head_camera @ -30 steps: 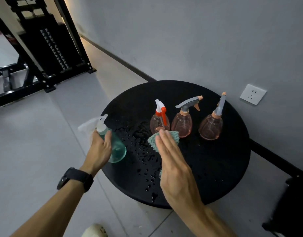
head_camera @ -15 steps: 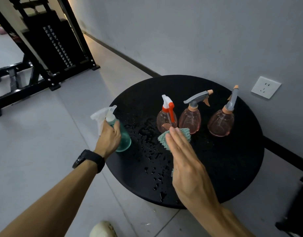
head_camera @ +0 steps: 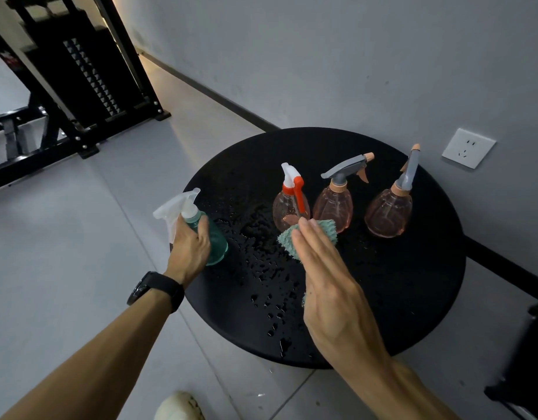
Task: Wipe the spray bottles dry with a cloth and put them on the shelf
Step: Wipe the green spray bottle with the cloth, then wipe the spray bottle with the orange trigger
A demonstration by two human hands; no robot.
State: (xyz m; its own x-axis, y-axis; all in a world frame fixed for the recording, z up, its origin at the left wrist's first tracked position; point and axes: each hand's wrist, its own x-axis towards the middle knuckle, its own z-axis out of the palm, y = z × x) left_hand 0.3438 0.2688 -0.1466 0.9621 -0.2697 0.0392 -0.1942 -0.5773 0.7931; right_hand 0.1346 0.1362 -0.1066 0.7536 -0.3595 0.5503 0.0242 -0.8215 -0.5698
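Note:
My left hand grips a teal spray bottle with a clear white trigger head, held over the left edge of the round black table. In my right hand lies a teal cloth, draped under the flat, straight fingers above the table's middle. Three pink spray bottles stand upright in a row behind the cloth: one with a red and white trigger, one with a grey trigger, and one with a grey nozzle pointing up. Water drops cover the tabletop.
A grey wall with a white socket runs behind the table. A black metal rack stands on the floor at the far left. A dark object sits at the right edge. A shoe tip shows at the bottom.
The view has shifted a little, so the table sits further right in frame. Both hands keep their holds, the teal bottle staying at the table's left edge.

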